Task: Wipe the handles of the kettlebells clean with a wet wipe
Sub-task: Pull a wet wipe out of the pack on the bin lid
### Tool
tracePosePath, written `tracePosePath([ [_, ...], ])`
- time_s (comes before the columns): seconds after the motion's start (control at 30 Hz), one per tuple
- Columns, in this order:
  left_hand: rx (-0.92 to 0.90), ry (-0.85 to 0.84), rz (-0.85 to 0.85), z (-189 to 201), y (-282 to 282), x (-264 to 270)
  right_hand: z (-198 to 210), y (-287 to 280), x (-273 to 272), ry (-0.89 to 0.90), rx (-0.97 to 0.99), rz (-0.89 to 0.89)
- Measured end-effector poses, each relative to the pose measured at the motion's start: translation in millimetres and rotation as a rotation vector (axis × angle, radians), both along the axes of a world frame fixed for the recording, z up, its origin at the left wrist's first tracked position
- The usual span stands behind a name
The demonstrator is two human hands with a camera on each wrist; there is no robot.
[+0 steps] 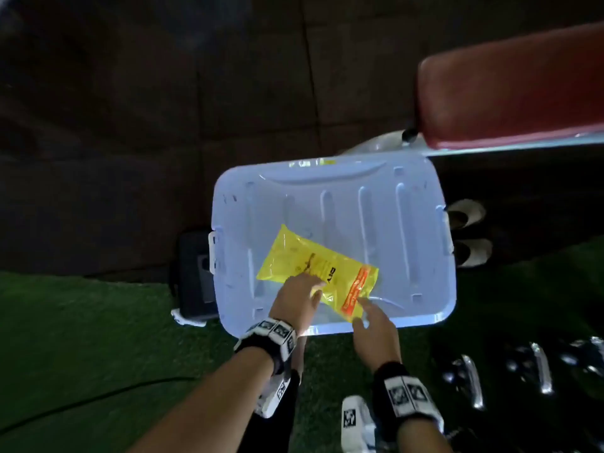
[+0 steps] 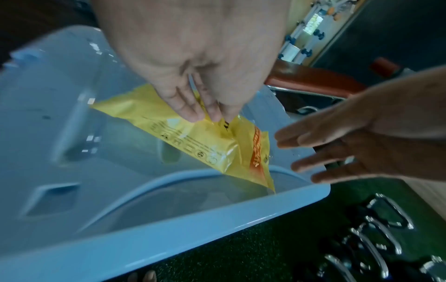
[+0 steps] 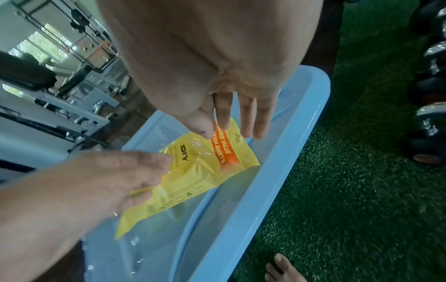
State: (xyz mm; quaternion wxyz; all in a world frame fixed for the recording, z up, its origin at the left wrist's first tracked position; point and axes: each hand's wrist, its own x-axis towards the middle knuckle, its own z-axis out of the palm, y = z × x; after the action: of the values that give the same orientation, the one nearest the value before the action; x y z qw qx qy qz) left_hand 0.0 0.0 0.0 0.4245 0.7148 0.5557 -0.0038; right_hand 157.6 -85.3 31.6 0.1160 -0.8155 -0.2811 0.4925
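Wipes pack (image 1: pixel 318 274) lies under left hand (image 1: pixel 295 297), beside right hand (image 1: pixel 376 328).

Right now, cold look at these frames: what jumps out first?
The yellow wipes pack, lying on the pale blue bin lid mid-frame. The left hand pinches its film while the right hand hovers open by the orange-striped end. Chrome kettlebell handles glint on the green turf, lower right.
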Motion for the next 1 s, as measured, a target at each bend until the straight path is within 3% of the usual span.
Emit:
tracePosePath([
  [0.17, 0.064, 0.050, -0.053, -30, 16, 36, -58, 15, 14, -0.150, -0.038, 0.372],
  [0.33, 0.109, 0.136, -0.009, -41, 13, 45, -68, 4, 13, -0.252, -0.101, 0.615],
  [0.63, 0.166, 0.196, 0.187, -47, 13, 59, -75, -7, 16, -0.213, -0.087, 0.601],
  [0.83, 0.174, 0.284, 0.139, -39, 10, 67, -70, -4, 20, -0.176, -0.095, 0.599],
  [1.0, 0.126, 0.432, -0.029, -37, 13, 75, -69, -3, 19, -0.141, -0.097, 0.569],
])
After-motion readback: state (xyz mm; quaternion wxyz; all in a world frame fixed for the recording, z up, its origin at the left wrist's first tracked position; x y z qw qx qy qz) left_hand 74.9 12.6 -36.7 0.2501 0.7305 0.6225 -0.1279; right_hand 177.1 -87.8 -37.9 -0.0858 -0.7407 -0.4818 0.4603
